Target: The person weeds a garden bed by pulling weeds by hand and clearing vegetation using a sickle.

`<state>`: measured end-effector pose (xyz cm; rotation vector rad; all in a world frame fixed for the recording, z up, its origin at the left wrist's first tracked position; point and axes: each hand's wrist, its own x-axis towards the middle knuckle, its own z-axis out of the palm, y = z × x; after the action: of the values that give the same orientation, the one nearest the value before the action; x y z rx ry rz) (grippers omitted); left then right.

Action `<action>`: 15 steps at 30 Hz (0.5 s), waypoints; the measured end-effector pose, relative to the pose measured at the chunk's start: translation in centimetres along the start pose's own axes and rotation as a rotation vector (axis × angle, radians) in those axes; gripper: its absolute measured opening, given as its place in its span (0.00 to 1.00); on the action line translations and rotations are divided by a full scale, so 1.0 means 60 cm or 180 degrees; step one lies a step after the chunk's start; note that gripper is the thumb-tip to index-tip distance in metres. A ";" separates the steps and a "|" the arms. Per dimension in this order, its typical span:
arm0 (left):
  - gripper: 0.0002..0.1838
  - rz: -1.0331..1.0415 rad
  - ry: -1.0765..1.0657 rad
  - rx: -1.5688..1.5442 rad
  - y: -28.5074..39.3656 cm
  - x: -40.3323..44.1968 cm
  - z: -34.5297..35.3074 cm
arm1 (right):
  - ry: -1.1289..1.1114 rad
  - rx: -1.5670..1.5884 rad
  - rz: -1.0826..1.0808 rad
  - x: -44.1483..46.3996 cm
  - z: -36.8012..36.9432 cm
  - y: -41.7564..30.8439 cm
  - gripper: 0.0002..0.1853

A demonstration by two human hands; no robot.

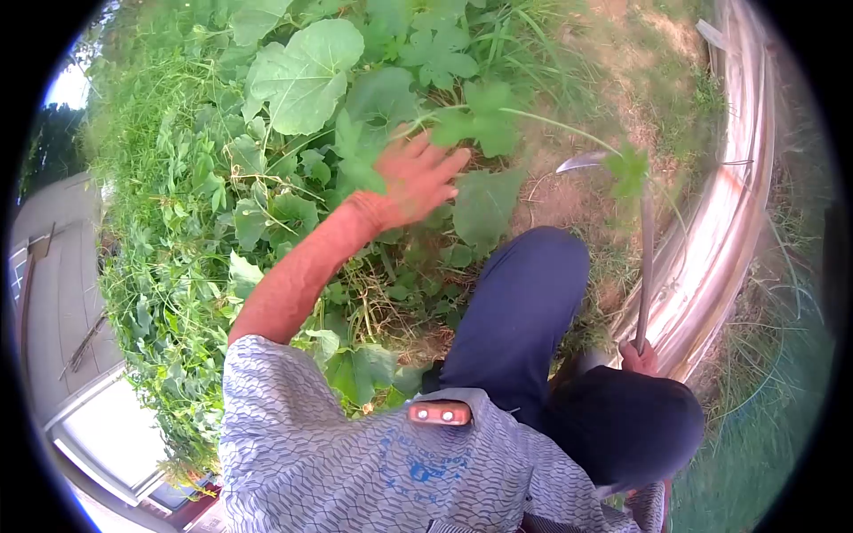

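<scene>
My left hand (413, 180) reaches into leafy green vines, fingers stretched and somewhat apart, with nothing visible gripped in it. A blurred vine leaf (487, 120) hangs just beyond its fingertips, and a broad leaf (484, 209) lies below them. Down at the right, my right hand (640, 358) is closed around the lower end of the long handle of a sickle (646, 266). The sickle points away from me, its curved blade (582, 162) turned left above bare soil. A thin vine stem with a leaf (627, 171) crosses in front of where blade and handle meet.
A pale split log (737, 195) runs along the right side, past the sickle handle. Dense vines (178, 231) fill the left, with a large leaf (306, 75) at the top. My bent knees (524, 302) are between my hands. A paved strip (67, 266) borders the plants.
</scene>
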<state>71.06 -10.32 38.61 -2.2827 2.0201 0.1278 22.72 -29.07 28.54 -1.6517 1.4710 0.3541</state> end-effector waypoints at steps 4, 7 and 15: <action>0.21 -0.0585 0.0238 0.0614 -0.229 -0.121 -0.070 | -0.0429 0.0169 -0.0261 0.042 -0.094 -0.210 0.19; 0.30 -0.2862 0.0315 0.0908 -0.324 -0.346 0.020 | -0.0199 0.0439 -0.0514 0.090 -0.072 -0.215 0.16; 0.39 -0.4092 0.0367 -0.2542 -0.138 -0.326 0.208 | -0.0854 0.0756 -0.0541 0.214 -0.002 -0.100 0.11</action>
<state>76.84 11.49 28.72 -3.5587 0.1186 0.7683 31.47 -38.13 22.06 -1.4634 1.1197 0.2820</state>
